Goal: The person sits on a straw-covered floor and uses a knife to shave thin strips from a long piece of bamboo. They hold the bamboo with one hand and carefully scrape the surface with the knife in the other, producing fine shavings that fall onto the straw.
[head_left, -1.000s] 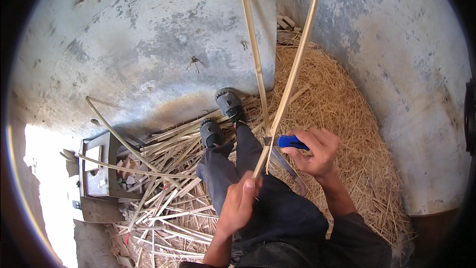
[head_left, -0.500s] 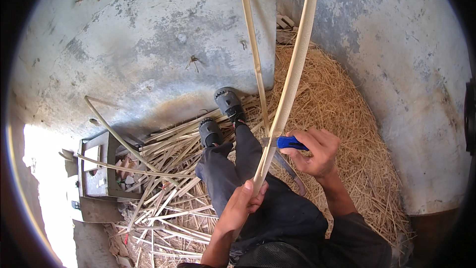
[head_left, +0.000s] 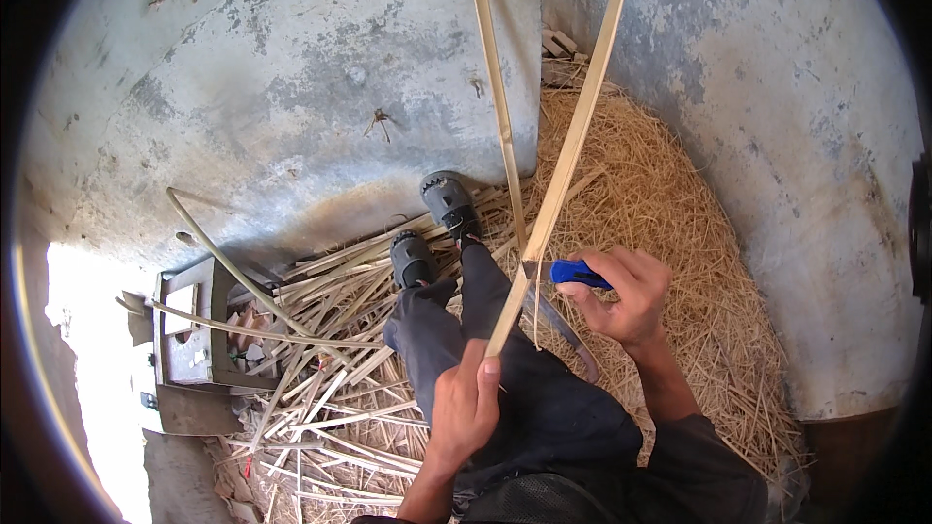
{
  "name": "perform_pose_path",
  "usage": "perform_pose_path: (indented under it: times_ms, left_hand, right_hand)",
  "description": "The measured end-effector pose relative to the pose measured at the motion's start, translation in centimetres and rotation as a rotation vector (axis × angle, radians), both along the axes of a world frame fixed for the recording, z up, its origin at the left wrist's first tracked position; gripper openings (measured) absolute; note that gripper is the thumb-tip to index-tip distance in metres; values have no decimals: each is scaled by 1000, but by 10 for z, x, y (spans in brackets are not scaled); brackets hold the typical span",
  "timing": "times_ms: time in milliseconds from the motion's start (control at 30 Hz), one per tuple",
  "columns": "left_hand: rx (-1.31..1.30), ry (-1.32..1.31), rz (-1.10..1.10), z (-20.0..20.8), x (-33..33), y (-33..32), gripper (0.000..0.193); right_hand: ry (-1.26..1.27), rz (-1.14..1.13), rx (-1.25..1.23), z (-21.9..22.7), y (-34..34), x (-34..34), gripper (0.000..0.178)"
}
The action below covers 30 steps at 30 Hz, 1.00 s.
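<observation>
A long pale bamboo strip [head_left: 573, 146] slants up from my lap and past the top of the view. My left hand [head_left: 467, 406] is closed around its lower end, thumb along the strip. My right hand [head_left: 626, 291] grips the blue handle of a knife [head_left: 580, 275]. The knife's short blade lies against the strip's right edge, above my left hand. A thin sliver [head_left: 537, 315] hangs down just below the blade. Behind, a second bamboo strip [head_left: 500, 102] leans upright, its foot close to the blade.
Fine shavings [head_left: 670, 184] heap up on the right beside a weathered wall [head_left: 777, 136]. Several split strips [head_left: 340, 432] litter the floor at left, near a worn box [head_left: 199, 325]. My dark shoes [head_left: 449, 202] face another wall [head_left: 282, 87]. A curved grey bar [head_left: 571, 335] shows under the knife.
The held strip has turned and now shows a narrower side. My left hand has shifted slightly left and down, my right hand slightly right. A sliver now hangs below the blade.
</observation>
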<state>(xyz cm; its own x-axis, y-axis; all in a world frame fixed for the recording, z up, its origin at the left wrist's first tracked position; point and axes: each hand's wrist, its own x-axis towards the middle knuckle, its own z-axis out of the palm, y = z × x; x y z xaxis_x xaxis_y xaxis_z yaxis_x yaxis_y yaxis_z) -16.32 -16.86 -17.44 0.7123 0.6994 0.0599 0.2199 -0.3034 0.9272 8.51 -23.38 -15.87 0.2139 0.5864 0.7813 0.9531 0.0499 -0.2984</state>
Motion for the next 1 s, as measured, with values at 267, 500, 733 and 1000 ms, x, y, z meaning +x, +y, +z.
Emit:
perform_pose_path:
  times_ms: [267,500,733,1000]
  left_hand:
    - [-564,-41,-121,-22,-13,2,50]
    - [-385,-28,-110,-11,-11,1,47]
    - [112,177,89,-2,-3,-10,42]
    - [-957,-142,-259,-45,-18,1,52]
  right_hand:
    - [-4,0,19,1,1,1,34]
    - [-16,-2,45,-3,4,3,34]
    - [-30,-21,14,-3,5,4,33]
    - [-25,-7,56,-4,6,7,33]
